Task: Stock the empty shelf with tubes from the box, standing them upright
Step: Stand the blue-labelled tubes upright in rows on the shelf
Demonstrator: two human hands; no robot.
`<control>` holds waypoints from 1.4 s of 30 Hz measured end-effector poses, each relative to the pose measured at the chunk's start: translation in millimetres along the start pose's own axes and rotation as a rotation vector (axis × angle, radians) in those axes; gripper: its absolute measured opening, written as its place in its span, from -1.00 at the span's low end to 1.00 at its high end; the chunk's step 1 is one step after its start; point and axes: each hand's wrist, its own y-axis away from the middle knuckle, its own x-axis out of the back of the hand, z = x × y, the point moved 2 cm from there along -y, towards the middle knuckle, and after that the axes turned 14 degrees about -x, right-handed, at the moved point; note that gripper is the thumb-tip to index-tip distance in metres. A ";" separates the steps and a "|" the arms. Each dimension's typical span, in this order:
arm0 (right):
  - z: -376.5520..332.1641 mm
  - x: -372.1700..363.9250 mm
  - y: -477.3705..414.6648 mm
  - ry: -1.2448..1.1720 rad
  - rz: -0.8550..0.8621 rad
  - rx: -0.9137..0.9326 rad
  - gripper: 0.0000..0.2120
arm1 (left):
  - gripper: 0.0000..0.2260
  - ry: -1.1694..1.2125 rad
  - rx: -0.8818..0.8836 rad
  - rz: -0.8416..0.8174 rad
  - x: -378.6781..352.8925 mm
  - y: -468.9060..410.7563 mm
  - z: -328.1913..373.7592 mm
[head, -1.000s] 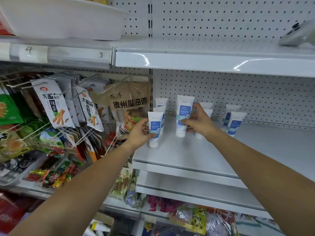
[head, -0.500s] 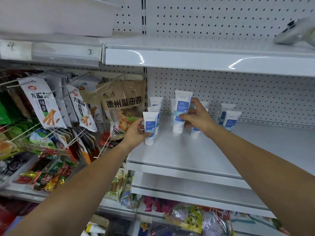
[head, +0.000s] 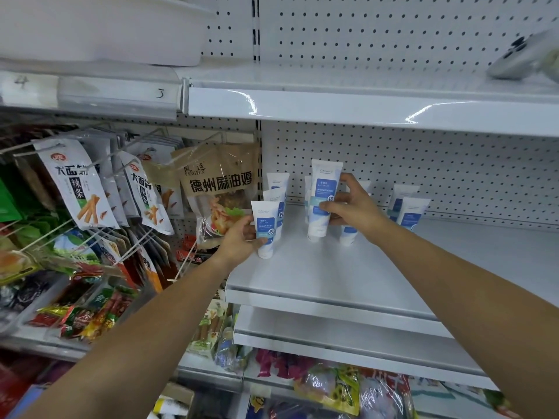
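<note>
Pinching short tube [head: 266, 229] in left hand [head: 239, 241], fingers curled round lower body; cap down on shelf [head: 332, 276] front-left, likely steadying upright. Gripping tall tube [head: 323, 195] mid-body in right hand [head: 355, 208], cap down, slight lean, near back-row tubes [head: 410, 213]; probably squaring before release.

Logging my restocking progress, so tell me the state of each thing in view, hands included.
Left hand, grips the front tube.
Front tube, upright, cap down on the shelf.
Right hand, grips the tall tube.
Tall tube, upright, cap down.
Back-left tubes, two upright, untouched.
Middle tubes, partly hidden behind the right hand.
Right tubes, two upright, untouched.
Shelf, partly stocked.
Snack bags, hanging on hooks.
</note>
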 end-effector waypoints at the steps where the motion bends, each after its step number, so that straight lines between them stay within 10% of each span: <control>1: 0.1 0.6 0.6 0.002 0.000 0.002 -0.45 | -0.55 -0.005 0.002 -0.001 0.8 0.6 -0.5; 17: 4.9 8.5 16.6 0.003 -0.013 0.012 -0.47 | -0.48 -0.059 0.055 -0.013 16.6 12.2 14.2; 26: 3.3 14.1 21.8 0.007 -0.021 0.016 -0.45 | -0.80 -0.039 -0.108 0.614 67.5 27.6 90.4; 42: 17.9 5.6 8.3 0.021 -0.038 0.061 -0.46 | -0.45 0.136 -0.066 0.003 -87.9 14.0 91.8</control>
